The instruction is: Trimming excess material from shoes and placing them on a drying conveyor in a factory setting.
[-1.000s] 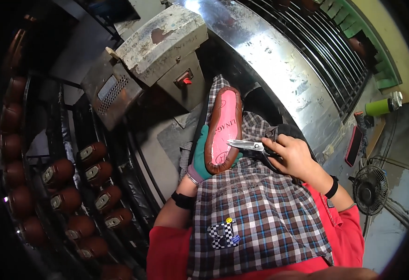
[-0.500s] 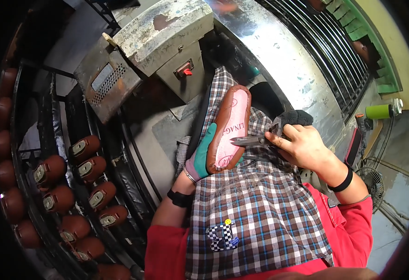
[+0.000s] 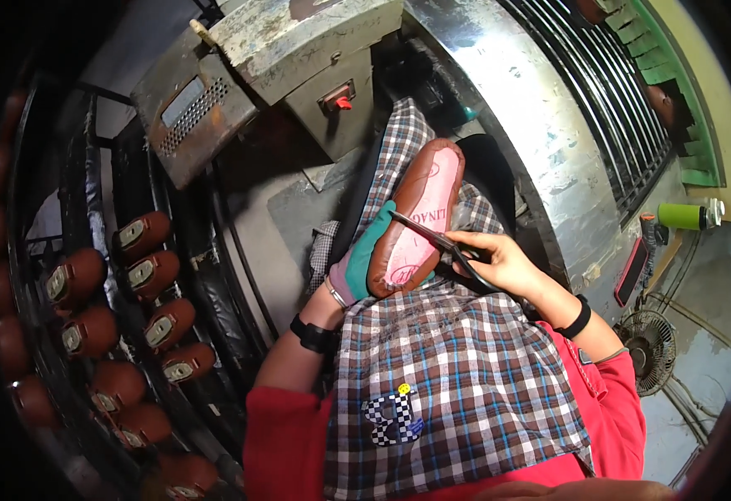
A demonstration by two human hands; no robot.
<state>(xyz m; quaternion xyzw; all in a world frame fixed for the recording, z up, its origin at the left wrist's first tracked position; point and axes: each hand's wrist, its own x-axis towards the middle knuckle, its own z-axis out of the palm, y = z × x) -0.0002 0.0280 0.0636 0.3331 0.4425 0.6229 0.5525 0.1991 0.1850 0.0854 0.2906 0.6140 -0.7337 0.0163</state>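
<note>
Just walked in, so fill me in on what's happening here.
A person in a checked apron is working on a brown shoe. The gloved left hand holds it, pink underside facing up. The bare right hand grips scissors, their blades reaching across the underside toward the glove; whether they touch the shoe is hard to tell. To the person's left, more brown shoes sit on a dark rack.

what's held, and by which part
Left hand: brown shoe with pink underside, by its lower left side. Right hand: black-handled metal scissors, by the handles.
</note>
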